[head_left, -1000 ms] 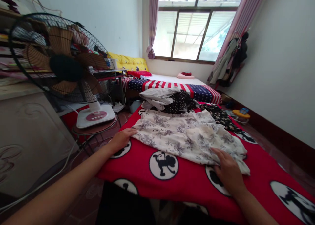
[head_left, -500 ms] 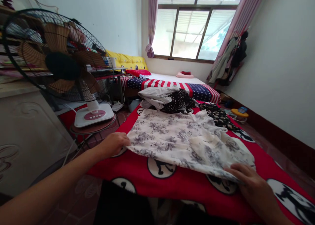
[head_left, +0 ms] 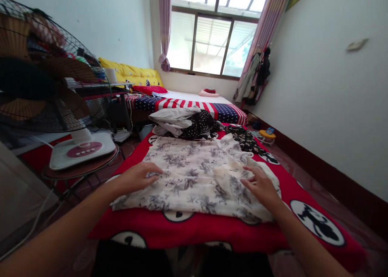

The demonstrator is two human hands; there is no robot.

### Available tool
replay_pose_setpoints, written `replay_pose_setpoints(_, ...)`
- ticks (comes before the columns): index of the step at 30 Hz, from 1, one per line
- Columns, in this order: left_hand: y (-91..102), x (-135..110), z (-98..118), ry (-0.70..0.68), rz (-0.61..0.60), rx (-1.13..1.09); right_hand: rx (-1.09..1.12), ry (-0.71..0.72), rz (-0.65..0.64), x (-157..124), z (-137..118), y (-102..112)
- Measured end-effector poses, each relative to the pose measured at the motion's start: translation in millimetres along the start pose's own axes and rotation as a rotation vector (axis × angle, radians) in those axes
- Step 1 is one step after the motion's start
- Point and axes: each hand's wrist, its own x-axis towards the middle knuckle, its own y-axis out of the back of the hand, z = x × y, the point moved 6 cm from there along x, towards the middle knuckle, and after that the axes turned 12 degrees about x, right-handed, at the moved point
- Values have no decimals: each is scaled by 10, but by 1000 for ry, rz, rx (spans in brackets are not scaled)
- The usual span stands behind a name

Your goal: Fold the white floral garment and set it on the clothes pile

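Floral garment (head_left: 194, 176): spread flat on the red blanket (head_left: 212, 228), near its front edge, pale cloth with grey flower print.
Left hand (head_left: 138, 178): fingers loose and open, palm down on the garment's left side, pressing, not gripping.
Right hand (head_left: 260, 186): open too, fingertips resting on a folded-over flap at the right side, nothing pinched.
Handling: looks thin, light and limp; likely to slide on the blanket and crease at a touch; no stiffness to lean on.
Where to hold: best at the hem corners or along an edge, both sides at once, so it hangs even.
Behind it: heap of clothes (head_left: 184, 123), grey and dotted black, just beyond the far edge.
Left of the bed: standing fan (head_left: 45, 87) on a small round table (head_left: 80, 168).
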Motion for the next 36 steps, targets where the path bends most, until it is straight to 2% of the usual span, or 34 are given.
replay_pose_setpoints(3, -221, 239, -96, 32, 118, 122, -78, -20, 87, 231, 175, -182)
replay_pose_setpoints(7, -379, 346, -266, 60, 129, 208, -172, -5, 110, 356, 350, -330)
replay_pose_setpoints(12, -294, 275, -244, 73, 190, 261, -119, -69, -53, 334, 328, -426)
replay_pose_setpoints(13, -268, 255, -228, 79, 203, 257, -91, -81, -48, 333, 297, -416)
replay_pose_setpoints(18, -180, 160, -247, 216, 230, 288, 73, 49, 250, 358, 127, -268)
replay_pose_setpoints(20, -174, 137, -258, 276, 220, 370, 114, 99, 285, 357, 123, -303)
replay_pose_setpoints(23, -173, 144, -196, 319, 227, 510, 153, 83, 247, 322, 150, -432)
replay_pose_setpoints(26, -150, 195, 27, 320, 357, 573, 53, 131, 180, 214, -5, -569)
replay_pose_setpoints(28, -216, 270, 284, 229, 401, 489, -40, 201, 125, 124, -202, -665)
replay_pose_setpoints(30, -394, 369, 616, 33, 328, 324, -73, 225, 50, 68, -356, -777)
replay_pose_setpoints(32, -635, 427, 974, -212, 191, 189, -32, 201, -19, 77, -396, -878)
replay_pose_setpoints(34, -856, 430, 1224, -378, 81, 137, 102, 125, -20, 165, -287, -905)
replay_pose_setpoints(36, -1014, 426, 1311, -417, 23, 129, 377, -66, 93, 298, -4, -809)
